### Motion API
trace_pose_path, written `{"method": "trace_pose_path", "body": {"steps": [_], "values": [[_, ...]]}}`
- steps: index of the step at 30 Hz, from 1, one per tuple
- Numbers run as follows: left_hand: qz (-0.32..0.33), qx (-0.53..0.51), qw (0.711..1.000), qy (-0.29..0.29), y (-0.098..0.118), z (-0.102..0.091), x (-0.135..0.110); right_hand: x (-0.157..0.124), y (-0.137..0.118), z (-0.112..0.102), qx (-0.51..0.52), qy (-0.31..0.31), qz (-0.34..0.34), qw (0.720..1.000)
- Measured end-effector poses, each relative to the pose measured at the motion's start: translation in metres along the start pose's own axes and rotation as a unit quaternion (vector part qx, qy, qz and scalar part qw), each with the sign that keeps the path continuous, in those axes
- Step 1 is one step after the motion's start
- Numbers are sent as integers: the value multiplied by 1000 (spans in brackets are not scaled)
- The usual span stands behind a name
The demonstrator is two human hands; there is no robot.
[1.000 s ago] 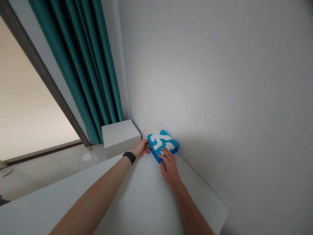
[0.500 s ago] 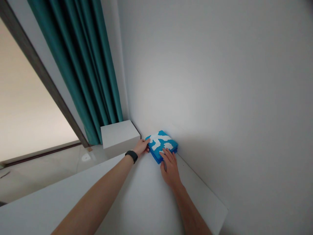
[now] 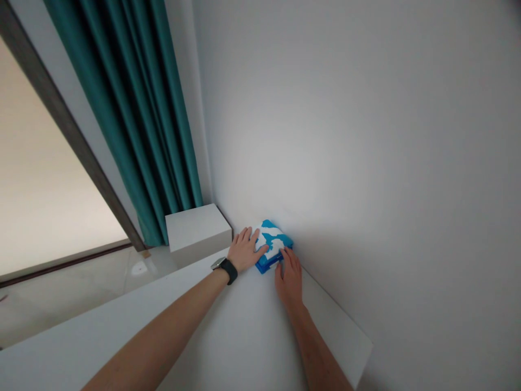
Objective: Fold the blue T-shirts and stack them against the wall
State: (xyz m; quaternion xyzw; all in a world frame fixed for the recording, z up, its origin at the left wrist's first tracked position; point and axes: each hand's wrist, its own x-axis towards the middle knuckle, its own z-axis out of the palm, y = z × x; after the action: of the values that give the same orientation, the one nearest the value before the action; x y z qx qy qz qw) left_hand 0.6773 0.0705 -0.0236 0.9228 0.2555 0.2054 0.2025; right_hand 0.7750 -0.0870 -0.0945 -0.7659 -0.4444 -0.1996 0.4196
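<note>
A flat square blue box with a blue-and-white patterned top (image 3: pixel 275 240) lies on a white table (image 3: pixel 244 331), pushed into the far corner against the wall. My left hand (image 3: pixel 245 251), with a black watch on its wrist, rests flat on the box's top with fingers stretched out. My right hand (image 3: pixel 290 276) touches the box's near right edge with its fingertips, fingers extended.
A white block or cabinet (image 3: pixel 197 231) stands beyond the table's far left edge. Teal curtains (image 3: pixel 134 108) hang behind it beside a dark door frame (image 3: pixel 69 136). A plain grey wall (image 3: pixel 366 163) runs along the table's right side. Pale glossy floor (image 3: pixel 81 288) lies at left.
My left hand has moved from the box's left edge onto its top, lying flat. My right hand has shifted slightly right along the near edge. The box sits closer to the wall.
</note>
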Motion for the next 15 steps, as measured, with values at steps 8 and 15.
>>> {"method": "trace_pose_path", "body": {"steps": [8, 15], "values": [[38, 73, 997, -5, 1, 4, -25, -1, 6, 2, 5, 17, -3, 1000], [68, 88, 993, -34, -7, -3, -101, -3, -6, -5, 4, 3, -105, 994]]}}
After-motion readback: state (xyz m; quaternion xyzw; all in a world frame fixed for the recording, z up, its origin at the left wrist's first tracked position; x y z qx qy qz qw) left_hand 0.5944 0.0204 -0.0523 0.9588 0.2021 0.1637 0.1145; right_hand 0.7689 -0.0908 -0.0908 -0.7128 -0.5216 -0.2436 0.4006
